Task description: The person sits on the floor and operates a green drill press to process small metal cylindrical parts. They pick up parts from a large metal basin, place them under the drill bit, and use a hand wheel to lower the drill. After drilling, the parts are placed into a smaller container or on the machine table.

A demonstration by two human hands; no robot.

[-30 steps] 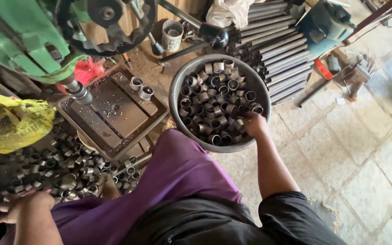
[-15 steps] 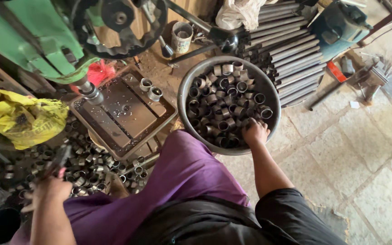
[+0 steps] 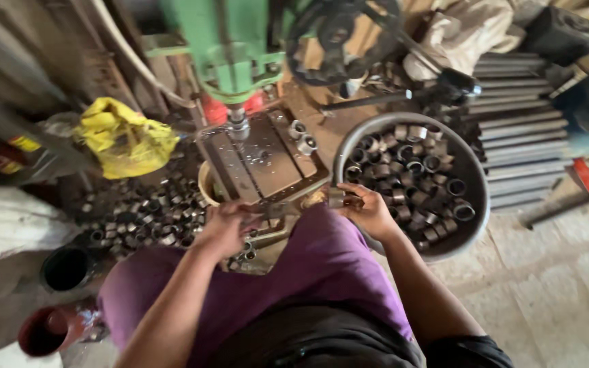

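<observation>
Pretty cramped spot: a green drill press (image 3: 240,54) loomed over its slotted metal surface (image 3: 267,160), two metal rings (image 3: 301,136) sat on it, a yellow bag (image 3: 127,140) lay off left, and loose rings (image 3: 144,215) covered the floor. The round pan (image 3: 475,204) of short steel sleeves sat just right of the knee. The right hand (image 3: 369,211) was closed on one dull grey sleeve (image 3: 339,199) at the pan's rim. The left hand (image 3: 230,228) was curled shut, too blurry to see on what.
</observation>
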